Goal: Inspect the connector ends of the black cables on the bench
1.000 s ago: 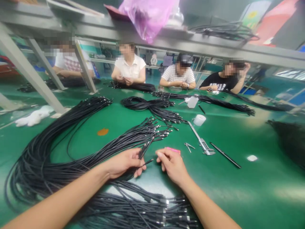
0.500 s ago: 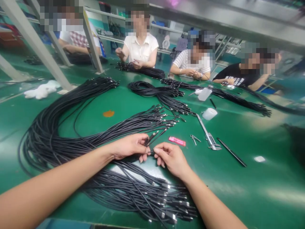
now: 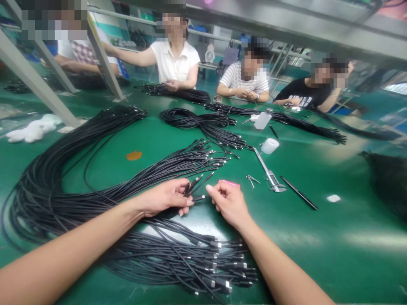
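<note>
My left hand (image 3: 170, 197) is closed around several black USB cables. Their plugs poke out past the fingers, and one metal-tipped USB plug (image 3: 199, 198) points toward my right hand (image 3: 228, 203). That hand hovers just right of the plug, apart from it, its fingers loosely curled, the thumb stretched out and nothing visible in it. Below both hands lies a bundle of black cables (image 3: 178, 250), its USB ends fanned to the right. Behind my left hand a larger cable bundle (image 3: 34, 182) curves round from the left, its ends (image 3: 219, 161) just beyond my hands.
A pink object (image 3: 233, 184) is partly hidden behind my right hand. To its right lie small metal pins (image 3: 252, 180), a caliper (image 3: 270, 176) and a black pen-like stick (image 3: 299, 192). Farther back are a white roll (image 3: 270, 145), a clear bottle (image 3: 263, 120), cable bundles (image 3: 187, 117) and several seated people.
My right hand has come off the plug and moved slightly away, leaving the plug exposed in my left hand. Across the table, one person has stretched an arm to the side. The view has shifted.
</note>
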Tool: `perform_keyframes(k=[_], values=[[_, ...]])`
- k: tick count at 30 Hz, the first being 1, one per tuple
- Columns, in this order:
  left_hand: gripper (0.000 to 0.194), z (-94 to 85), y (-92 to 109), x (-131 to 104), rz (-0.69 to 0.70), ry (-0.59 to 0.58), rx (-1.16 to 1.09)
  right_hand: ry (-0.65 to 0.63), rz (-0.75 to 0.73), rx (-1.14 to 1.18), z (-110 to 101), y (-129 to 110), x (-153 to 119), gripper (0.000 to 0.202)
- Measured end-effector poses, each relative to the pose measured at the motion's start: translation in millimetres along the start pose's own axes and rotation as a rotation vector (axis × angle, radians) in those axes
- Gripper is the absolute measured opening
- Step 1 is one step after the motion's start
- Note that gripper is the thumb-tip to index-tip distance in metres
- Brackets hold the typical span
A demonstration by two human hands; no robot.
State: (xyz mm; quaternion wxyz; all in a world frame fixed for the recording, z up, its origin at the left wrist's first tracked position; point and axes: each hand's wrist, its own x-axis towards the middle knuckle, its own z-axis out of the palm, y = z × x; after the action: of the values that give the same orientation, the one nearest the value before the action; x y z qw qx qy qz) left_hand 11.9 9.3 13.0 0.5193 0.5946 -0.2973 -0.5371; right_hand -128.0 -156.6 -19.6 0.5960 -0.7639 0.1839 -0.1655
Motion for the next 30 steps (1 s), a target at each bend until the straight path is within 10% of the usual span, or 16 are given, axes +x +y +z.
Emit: perform_keyframes(k=[20,30], values=[[0.031,5.5,5.4,0.7,-0.039,-0.02,0.104,0.08,-0.173,-0.198,-2.4,-2.8,0.1,0.029],[0.029,2.0,7.0,1.0,0.005,0.059,0.181,-0.167,-0.37,-0.128,2.4,-14.9,-10.0,0.008]])
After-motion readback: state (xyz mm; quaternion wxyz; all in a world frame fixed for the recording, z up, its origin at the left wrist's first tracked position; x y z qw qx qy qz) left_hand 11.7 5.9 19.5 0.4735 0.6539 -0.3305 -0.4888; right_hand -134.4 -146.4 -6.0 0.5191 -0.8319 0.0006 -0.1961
